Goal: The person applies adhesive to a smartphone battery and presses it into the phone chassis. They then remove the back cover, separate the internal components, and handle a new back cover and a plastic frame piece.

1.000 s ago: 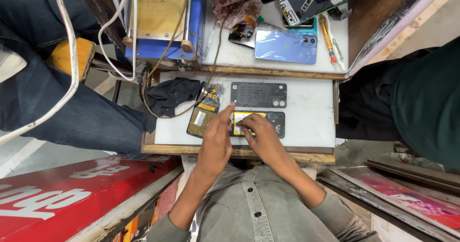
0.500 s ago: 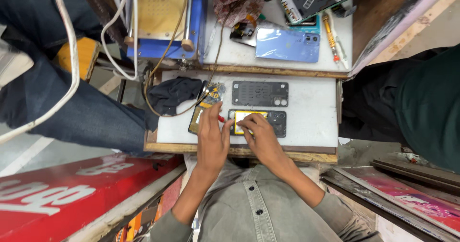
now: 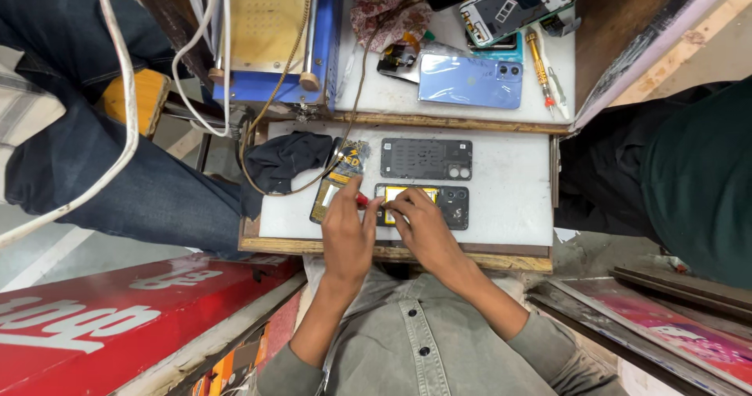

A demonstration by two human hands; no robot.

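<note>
Opened phone (image 3: 427, 205): dark, back cover off, yellow battery showing; lies flat on the white work board (image 3: 509, 200) directly under the fingertips of both hands.
Left hand (image 3: 348, 235): fingers curled narrow around a red-handled tool (image 3: 363, 201), its tip aimed at the phone's near-left edge; thumb and forefinger pinch the handle.
Right hand (image 3: 419, 227): fingers bent and close together, tips pressing on the yellow battery area; it holds nothing, only touches the phone.
Removed back frame (image 3: 426, 159): grey panel with camera holes, just beyond the fingertips, apart from the opened phone.
Small packet (image 3: 338, 180): yellow and dark, tilted, just left of the left fingertips, partly under the thumb side.
Black cloth (image 3: 286, 159): crumpled, farther left beyond the packet, at the board's corner.
Blue phone (image 3: 470, 81): face down on the upper shelf, well beyond both hands.
Screwdriver (image 3: 539, 67): orange handle, right of the blue phone.
Blue-framed machine (image 3: 270, 32): far left beyond the fingers, cables hanging from it.
</note>
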